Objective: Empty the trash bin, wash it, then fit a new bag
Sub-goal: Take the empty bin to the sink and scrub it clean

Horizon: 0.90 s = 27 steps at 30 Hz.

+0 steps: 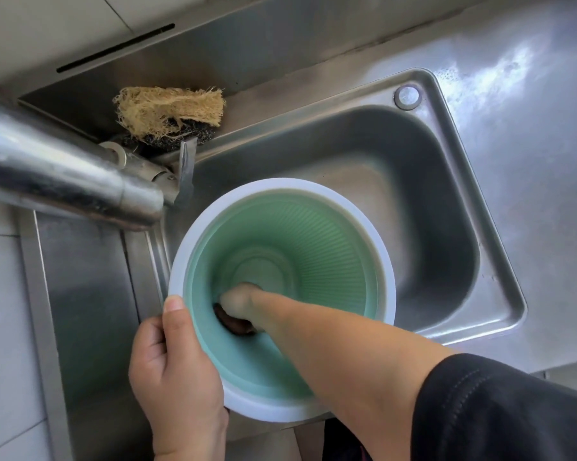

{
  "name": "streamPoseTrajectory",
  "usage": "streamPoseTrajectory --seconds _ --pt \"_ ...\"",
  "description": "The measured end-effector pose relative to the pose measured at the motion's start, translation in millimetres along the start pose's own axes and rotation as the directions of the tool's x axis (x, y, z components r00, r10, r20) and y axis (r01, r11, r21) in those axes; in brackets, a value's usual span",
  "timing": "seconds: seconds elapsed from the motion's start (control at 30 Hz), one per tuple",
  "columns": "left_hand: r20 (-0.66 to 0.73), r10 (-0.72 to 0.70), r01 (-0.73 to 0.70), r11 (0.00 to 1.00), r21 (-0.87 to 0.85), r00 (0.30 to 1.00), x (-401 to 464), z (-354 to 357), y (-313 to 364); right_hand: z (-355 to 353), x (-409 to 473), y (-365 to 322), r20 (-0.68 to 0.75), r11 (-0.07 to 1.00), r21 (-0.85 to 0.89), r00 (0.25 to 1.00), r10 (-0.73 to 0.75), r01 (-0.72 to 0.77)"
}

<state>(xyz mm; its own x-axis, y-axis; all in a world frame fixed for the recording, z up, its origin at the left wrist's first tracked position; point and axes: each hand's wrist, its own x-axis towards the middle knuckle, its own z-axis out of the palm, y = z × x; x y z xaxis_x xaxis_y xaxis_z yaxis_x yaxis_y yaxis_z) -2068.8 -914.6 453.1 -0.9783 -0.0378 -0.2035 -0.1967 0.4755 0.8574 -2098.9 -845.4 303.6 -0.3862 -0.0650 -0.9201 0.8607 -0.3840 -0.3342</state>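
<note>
Bright daylight, glare on countertop [530, 111], wide-angle distortion

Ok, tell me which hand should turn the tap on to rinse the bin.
Probably the left hand: it only grips the bin's rim, on the faucet side. The right hand is deep inside, holding a dark scrubber.

Steel counter [530, 128], pale wall tiles [47, 28]
</note>
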Motion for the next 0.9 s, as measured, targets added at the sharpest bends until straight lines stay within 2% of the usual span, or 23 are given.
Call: streamPoseTrajectory --seconds 0.03,0.1,0.2,0.27,0.3,0.4,0.5,0.53,0.6,0.7,0.77,0.83,0.9 --pt "-0.002 -0.003 0.003 1.000 0.003 1.000 0 -1 0 2 0 -4 0.034 0.964 0.258 0.997 0.063 -0.069" --pt "-0.003 0.000 0.000 1.000 0.014 1.000 -1 -2 -1 6 -10 -12 0.033 0.778 0.614 0.989 0.144 -0.133" --pt "0.011 0.003 -0.003 1.000 0.028 1.000 -3 -3 0 6 -11 -31 -0.112 0.469 0.883 0.986 0.127 0.040" --pt "0.019 -0.001 0.001 1.000 0.018 1.000 -3 -3 1 -2 -18 -43 -0.168 0.204 0.970 0.974 0.152 0.135" --pt "0.021 -0.003 0.003 1.000 0.019 1.000 -2 -3 0 -6 -22 -46 -0.195 0.136 0.975 0.968 0.157 0.174" --pt "0.026 -0.008 0.007 1.000 0.025 1.000 -2 -6 -1 -16 -35 -48 -0.245 0.030 0.969 0.960 0.132 0.243" --pt "0.039 -0.021 0.020 0.999 0.029 0.999 -2 -8 -4 -19 -47 -53 -0.226 -0.083 0.969 0.969 0.099 0.234" --pt "0.043 -0.020 0.019 0.999 0.029 0.999 -2 -8 -5 -17 -53 -55 -0.231 -0.055 0.970 0.967 0.104 0.238" --pt "0.052 -0.018 0.015 0.999 0.042 0.998 -2 -9 -7 -7 -64 -55 -0.226 0.070 0.973 0.970 0.090 0.220" --pt "0.058 -0.020 0.016 0.998 0.055 0.998 -1 -10 -9 12 -79 -48 -0.191 0.466 0.871 0.981 0.030 0.155" --pt "0.054 0.002 -0.005 0.998 0.063 0.999 0 -11 -10 18 -95 -41 -0.170 0.633 0.765 0.985 0.023 0.117" --pt "0.061 0.034 -0.039 0.996 0.080 0.998 2 -12 -12 18 -109 -34 -0.155 0.699 0.704 0.988 -0.017 0.122" --pt "0.075 0.054 -0.061 0.994 0.093 0.996 2 -11 -13 15 -121 -29 -0.142 0.654 0.743 0.988 -0.053 0.141"
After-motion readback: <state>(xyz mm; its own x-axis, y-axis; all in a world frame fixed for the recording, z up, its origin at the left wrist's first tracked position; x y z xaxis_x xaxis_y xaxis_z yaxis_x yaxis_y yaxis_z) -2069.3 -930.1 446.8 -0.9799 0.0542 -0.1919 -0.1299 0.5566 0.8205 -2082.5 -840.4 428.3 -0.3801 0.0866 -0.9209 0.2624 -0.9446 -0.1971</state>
